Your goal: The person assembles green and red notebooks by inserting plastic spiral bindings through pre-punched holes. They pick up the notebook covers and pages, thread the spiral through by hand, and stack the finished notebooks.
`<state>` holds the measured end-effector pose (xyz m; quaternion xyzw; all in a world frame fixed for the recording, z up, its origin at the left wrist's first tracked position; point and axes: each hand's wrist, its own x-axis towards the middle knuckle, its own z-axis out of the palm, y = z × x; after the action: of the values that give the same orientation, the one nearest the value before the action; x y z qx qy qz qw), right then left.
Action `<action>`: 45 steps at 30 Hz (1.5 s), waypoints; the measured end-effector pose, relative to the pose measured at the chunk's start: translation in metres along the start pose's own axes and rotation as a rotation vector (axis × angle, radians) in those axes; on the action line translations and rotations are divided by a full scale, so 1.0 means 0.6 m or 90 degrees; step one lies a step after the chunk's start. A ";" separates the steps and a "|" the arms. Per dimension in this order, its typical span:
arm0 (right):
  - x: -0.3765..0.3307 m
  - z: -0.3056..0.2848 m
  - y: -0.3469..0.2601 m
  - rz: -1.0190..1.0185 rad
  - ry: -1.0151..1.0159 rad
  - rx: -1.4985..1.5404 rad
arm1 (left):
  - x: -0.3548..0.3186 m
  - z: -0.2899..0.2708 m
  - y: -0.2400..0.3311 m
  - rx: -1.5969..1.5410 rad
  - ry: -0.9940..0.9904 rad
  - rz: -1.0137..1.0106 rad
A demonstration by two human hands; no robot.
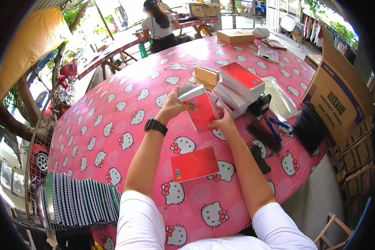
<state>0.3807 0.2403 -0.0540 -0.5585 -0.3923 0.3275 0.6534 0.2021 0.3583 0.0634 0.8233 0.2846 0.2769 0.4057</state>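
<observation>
Both my hands hold a small red-covered notebook over the middle of the table. My left hand, with a black watch at the wrist, grips its upper left side, the thumb on the cover. White page edges show behind that cover; whether it is one notebook or more, I cannot tell. At the lower right edge, my right hand pinches it. Closer to me lies another red notebook, flat on the tablecloth. Just beyond my hands is a pile of white-paged notebooks with a red one on top, next to a wooden block.
Right of the pile are a black object, clear plastic bags, blue pens and black wire coils. A large carton stands at right. Stacked green spiral notebooks are at near left. Another person sits beyond.
</observation>
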 end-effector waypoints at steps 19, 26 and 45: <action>-0.454 -0.027 -0.150 -0.078 -0.339 -0.232 | -0.585 0.083 0.029 -0.270 0.000 -0.031; -0.472 0.002 -0.127 -0.132 -0.255 0.068 | -0.582 0.145 0.067 -0.369 0.089 -0.030; -0.471 0.031 -0.233 -0.269 -0.456 -0.879 | -0.582 0.098 0.089 -0.438 0.082 -0.002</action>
<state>0.2282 -0.0181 0.0436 -0.6112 -0.7893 0.0399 0.0432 0.0163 0.0590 -0.0012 0.6190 0.2006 0.4071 0.6410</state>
